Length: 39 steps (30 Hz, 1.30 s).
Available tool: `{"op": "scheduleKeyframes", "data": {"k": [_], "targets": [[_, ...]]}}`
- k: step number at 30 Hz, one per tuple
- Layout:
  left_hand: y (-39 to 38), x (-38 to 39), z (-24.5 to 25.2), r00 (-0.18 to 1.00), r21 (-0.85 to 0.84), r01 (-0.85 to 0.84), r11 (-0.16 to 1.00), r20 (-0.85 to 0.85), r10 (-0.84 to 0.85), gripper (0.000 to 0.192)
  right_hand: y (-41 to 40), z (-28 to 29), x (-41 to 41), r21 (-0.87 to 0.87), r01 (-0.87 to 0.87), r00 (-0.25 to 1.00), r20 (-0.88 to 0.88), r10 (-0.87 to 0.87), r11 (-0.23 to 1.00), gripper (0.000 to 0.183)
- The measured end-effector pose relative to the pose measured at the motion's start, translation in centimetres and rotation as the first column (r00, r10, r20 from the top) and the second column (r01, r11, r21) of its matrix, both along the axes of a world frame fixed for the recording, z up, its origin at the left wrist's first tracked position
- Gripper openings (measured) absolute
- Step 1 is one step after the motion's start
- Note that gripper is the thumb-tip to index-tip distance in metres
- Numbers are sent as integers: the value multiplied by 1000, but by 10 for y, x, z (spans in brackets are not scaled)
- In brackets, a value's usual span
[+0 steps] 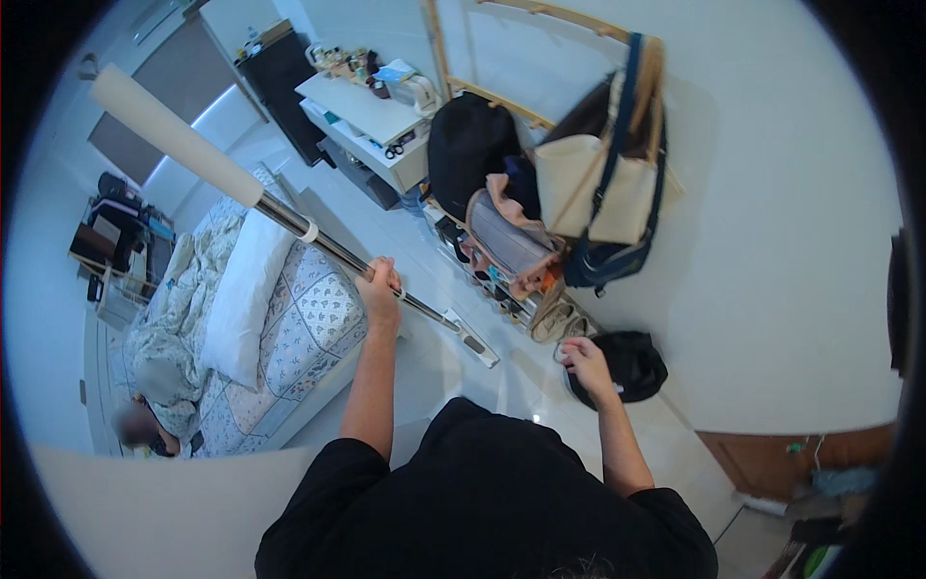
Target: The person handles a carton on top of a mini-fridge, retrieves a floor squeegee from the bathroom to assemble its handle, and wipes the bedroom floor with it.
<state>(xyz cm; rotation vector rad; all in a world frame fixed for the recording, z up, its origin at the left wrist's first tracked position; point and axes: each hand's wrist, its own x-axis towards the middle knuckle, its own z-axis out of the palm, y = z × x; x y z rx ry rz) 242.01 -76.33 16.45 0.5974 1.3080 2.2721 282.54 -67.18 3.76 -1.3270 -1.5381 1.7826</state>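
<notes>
My left hand (381, 293) is closed round the metal pole of a flat floor mop (329, 246). The pole slants from a thick white grip at the upper left down to the white mop head (474, 340) on the shiny floor. My right hand (587, 365) is raised over the near edge of a black fabric bag (628, 368) on the floor, its fingers bent. A thin pale loop shows beside the fingertips; whether they hold it, I cannot tell.
A bed (304, 311) with patterned bedding fills the left, a person (145, 427) at its corner. Bags, among them a cream tote (600, 188), hang from a wooden rack above shoes (553, 322). Further back are a white desk (362, 108) and a dark cabinet (282, 94). A brown door (759, 463) is lower right.
</notes>
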Motion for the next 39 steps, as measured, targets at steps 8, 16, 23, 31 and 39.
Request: {"op": "scheduleKeyframes", "data": {"k": [8,16,23,31,39], "targets": [[81,-167,15,993,-10,-110,994,-40,109,40,73,-2,-229,-128,-284,955,50,292,950,31],[182,-348,14,997,-33,-82,996,1,82,40,173,10,-424,-131,-297,953,30,303,946,28],[267,-492,14,999,-278,-22,960,27,31,33,253,60,-655,212,-447,878,-84,472,869,43],[320,-680,20,773,-543,-193,817,-597,-214,34,313,90,-1008,415,-545,719,-216,661,728,34],[47,-931,-163,896,-889,-423,-176,-382,-228,113,355,70,-1198,243,-476,868,-25,496,845,47]]}}
